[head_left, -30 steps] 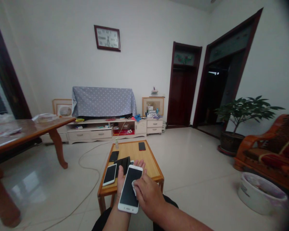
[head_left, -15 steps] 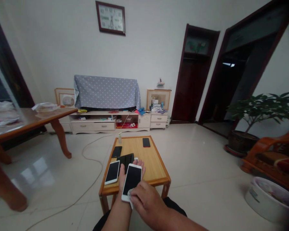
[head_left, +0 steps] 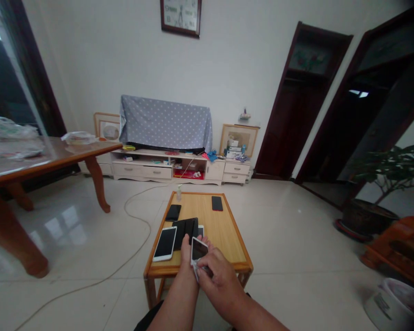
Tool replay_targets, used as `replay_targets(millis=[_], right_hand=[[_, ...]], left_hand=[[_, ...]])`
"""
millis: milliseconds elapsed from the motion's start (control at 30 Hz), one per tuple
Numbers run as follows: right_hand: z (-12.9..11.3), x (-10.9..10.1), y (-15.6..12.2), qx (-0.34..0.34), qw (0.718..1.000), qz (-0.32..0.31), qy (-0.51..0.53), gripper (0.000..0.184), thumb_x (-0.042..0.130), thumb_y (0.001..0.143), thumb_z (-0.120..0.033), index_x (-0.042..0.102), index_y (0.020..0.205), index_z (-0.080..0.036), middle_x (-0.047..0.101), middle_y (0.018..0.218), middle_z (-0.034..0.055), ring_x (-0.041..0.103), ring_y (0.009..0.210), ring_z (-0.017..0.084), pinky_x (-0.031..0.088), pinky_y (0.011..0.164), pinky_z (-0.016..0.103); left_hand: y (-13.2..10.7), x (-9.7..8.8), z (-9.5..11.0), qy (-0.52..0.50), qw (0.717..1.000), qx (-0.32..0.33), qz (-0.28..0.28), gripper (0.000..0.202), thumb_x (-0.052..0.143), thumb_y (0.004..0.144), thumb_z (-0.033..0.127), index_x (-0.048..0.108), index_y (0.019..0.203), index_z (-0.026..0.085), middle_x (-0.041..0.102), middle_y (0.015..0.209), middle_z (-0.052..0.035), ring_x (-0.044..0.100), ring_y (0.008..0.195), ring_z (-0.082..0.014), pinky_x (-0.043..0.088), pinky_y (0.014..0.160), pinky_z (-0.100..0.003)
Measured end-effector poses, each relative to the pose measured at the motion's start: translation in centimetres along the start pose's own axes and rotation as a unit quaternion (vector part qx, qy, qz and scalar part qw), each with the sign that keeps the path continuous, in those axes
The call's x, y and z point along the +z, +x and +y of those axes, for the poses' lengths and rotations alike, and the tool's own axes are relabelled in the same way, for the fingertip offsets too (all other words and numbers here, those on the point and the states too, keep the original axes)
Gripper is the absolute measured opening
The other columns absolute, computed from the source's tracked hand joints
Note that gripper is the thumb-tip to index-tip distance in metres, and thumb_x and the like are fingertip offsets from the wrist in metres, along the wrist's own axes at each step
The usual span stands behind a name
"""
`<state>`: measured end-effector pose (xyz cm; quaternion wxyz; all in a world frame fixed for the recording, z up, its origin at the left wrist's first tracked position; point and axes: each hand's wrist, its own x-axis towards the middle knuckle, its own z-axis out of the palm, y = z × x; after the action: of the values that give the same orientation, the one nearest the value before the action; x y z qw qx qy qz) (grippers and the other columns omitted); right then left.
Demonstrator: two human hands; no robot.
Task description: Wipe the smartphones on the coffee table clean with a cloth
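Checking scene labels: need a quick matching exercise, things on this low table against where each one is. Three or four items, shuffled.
Things:
1. White smartphone on the wooden table
2. Dark smartphone
3. Small clear bottle
4. White cloth

Places:
A. Pinched by the right hand against a held smartphone
B. Far left corner of the table, upright
C. Left edge of the table, face up
D. Far right corner of the table, lying flat

Pairs: 1-C, 2-D, 3-B, 4-A

Head-worn view, forward and down, close over the left hand (head_left: 188, 259) and right hand (head_left: 221, 280)
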<state>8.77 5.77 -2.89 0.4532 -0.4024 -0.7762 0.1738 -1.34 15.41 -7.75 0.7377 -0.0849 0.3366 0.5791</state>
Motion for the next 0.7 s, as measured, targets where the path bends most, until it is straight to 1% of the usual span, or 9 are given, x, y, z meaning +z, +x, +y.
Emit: replay_targets(millis=[67,167,233,333,400,500,600,700], right_hand=[[0.9,-0.2,-0.3,0.025,0.999,0.009,0.018,0.013,0.059,0.087,-0.011,0.065,0.089,-0.023,0.06,0.088,0.0018,0.059,0.08,0.017,0.046,0.071,0.028],[2.0,-0.1,-0.4,0.057,0.998,0.02,0.031,0.014,0.06,0.084,-0.009,0.065,0.085,-0.022,0.057,0.082,-0.0005,0.057,0.071,0.015,0.042,0.064,0.026],[2.1,0.2,0.2,0.063,0.997,0.031,0.034,0.015,0.06,0.082,-0.008,0.065,0.083,-0.022,0.057,0.083,-0.0004,0.057,0.071,0.015,0.042,0.064,0.025],[1.8,0.6,1.7,0.071,0.996,0.042,0.036,0.016,0.061,0.079,-0.007,0.065,0.082,-0.022,0.058,0.084,-0.0004,0.056,0.07,0.014,0.041,0.064,0.025],[1.7,0.7,2.4,0.079,0.995,0.044,0.041,0.016,0.061,0.078,-0.007,0.066,0.081,-0.022,0.058,0.083,-0.0006,0.057,0.071,0.015,0.041,0.064,0.025],[2.4,0.4,2.1,0.09,0.993,0.047,0.054,0.015,0.062,0.078,-0.007,0.066,0.08,-0.022,0.058,0.081,-0.0007,0.057,0.071,0.015,0.042,0.063,0.024],[3.1,0.1,1.2,0.102,0.992,0.047,0.056,0.014,0.062,0.077,-0.008,0.065,0.078,-0.021,0.057,0.078,-0.0016,0.056,0.069,0.014,0.041,0.062,0.024],[2.7,0.1,1.4,0.106,0.992,0.045,0.053,0.014,0.062,0.077,-0.007,0.064,0.077,-0.021,0.058,0.078,-0.0015,0.057,0.071,0.014,0.041,0.063,0.024]], left_hand=[[0.8,-0.1,0.9,-0.003,1.0,0.004,0.011,0.033,0.056,0.087,0.051,0.06,0.095,0.019,0.066,0.087,-0.0079,0.069,0.08,-0.0249,0.058,0.077,-0.046],[1.8,-0.2,1.7,0.001,0.999,0.019,0.038,0.037,0.057,0.087,0.053,0.059,0.1,0.019,0.066,0.095,-0.0096,0.068,0.081,-0.023,0.058,0.076,-0.041],[2.2,-0.3,1.5,0.007,0.998,0.024,0.054,0.038,0.057,0.087,0.054,0.06,0.099,0.018,0.066,0.096,-0.0098,0.067,0.08,-0.0223,0.057,0.074,-0.038],[2.5,-0.2,0.8,0.014,0.997,0.03,0.07,0.035,0.058,0.087,0.053,0.061,0.094,0.019,0.065,0.089,-0.0072,0.066,0.075,-0.0201,0.055,0.072,-0.034],[2.5,-0.1,0.7,0.016,0.996,0.033,0.077,0.035,0.058,0.087,0.053,0.061,0.091,0.019,0.065,0.085,-0.0061,0.065,0.072,-0.0197,0.055,0.07,-0.034],[2.4,0.1,1.2,0.016,0.995,0.04,0.088,0.039,0.052,0.089,0.058,0.06,0.088,0.02,0.063,0.08,-0.0048,0.064,0.069,-0.0194,0.055,0.069,-0.036],[2.4,0.2,1.8,0.016,0.994,0.047,0.098,0.043,0.047,0.091,0.06,0.059,0.091,0.019,0.062,0.079,-0.0028,0.062,0.067,-0.0172,0.054,0.07,-0.037],[2.5,0.3,1.3,0.023,0.992,0.057,0.109,0.042,0.047,0.092,0.058,0.06,0.094,0.018,0.063,0.081,-0.0022,0.061,0.065,-0.0155,0.054,0.069,-0.034]])
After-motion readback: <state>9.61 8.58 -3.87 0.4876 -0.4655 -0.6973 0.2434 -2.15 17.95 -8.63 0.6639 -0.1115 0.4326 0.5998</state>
